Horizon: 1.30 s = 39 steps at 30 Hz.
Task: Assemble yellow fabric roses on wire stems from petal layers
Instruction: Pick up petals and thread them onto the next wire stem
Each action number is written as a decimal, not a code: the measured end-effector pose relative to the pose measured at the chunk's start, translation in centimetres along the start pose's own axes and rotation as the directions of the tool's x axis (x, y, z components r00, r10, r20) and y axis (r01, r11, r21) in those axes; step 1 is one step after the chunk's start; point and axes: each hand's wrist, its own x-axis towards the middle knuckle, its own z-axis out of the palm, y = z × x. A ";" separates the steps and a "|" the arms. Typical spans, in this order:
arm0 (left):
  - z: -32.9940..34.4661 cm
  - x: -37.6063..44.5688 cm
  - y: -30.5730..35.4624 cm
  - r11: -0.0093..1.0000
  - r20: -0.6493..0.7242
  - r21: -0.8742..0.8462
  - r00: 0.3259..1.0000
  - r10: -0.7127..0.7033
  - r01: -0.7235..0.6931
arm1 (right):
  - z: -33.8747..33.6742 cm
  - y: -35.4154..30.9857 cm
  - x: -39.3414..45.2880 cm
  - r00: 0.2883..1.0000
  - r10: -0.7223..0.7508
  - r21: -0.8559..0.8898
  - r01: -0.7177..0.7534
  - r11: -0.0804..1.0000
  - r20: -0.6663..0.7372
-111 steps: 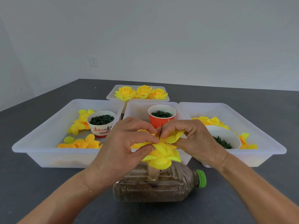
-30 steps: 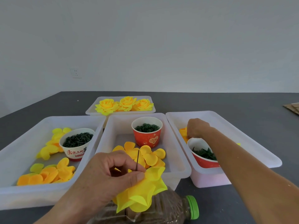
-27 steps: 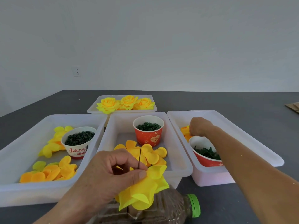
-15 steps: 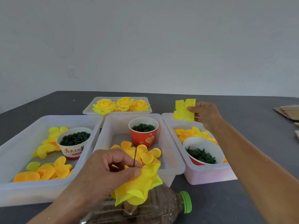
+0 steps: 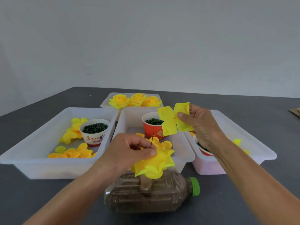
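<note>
The left hand [image 5: 128, 151] pinches a half-built yellow rose [image 5: 154, 163] on its wire stem [image 5: 152, 140] above a lying brown-filled bottle [image 5: 146, 194]. The right hand [image 5: 199, 125] grips a flat petal layer [image 5: 172, 120], hiding part of the red cup [image 5: 152, 129] in the middle tray [image 5: 186, 153].

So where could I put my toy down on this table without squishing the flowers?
Bare table lies right of the bottle, in front of the right bin, and at the near-left corner before the left bin. The bins hold petals and cups, and the far tray is full of roses.
</note>
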 end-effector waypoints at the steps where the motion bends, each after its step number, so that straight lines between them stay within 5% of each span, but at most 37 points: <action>1: 0.0 -0.1 0.0 1.000 -0.004 0.000 1.000 0.000 0.000 | 0.4 0.0 -0.4 1.000 -0.010 -0.037 0.009 0.999 -0.010; 13: 0.1 -0.2 -0.3 1.000 -0.028 0.002 1.000 0.010 -0.010 | 3.0 -0.9 -3.9 0.992 -0.111 -0.211 0.097 0.973 -0.055; 22: 0.1 -0.1 -0.6 1.000 -0.071 0.015 0.997 0.016 -0.015 | 4.2 -0.7 -4.4 0.995 0.000 -0.122 -0.012 0.992 -0.101; 32: 0.1 -0.1 -0.7 0.999 -0.087 -0.033 0.996 -0.013 0.010 | 5.6 -2.0 -5.3 0.987 0.158 0.088 -0.158 0.984 0.008; 36: 0.1 -0.2 -0.8 0.999 -0.088 -0.036 0.996 -0.009 0.006 | 5.7 -2.2 -5.7 0.995 -0.098 -0.014 0.098 0.995 -0.014; 39: 0.1 -0.1 -0.9 0.998 -0.096 -0.057 0.995 -0.019 0.014 | 5.3 -2.2 -6.0 0.869 -0.494 -0.288 0.482 0.827 0.037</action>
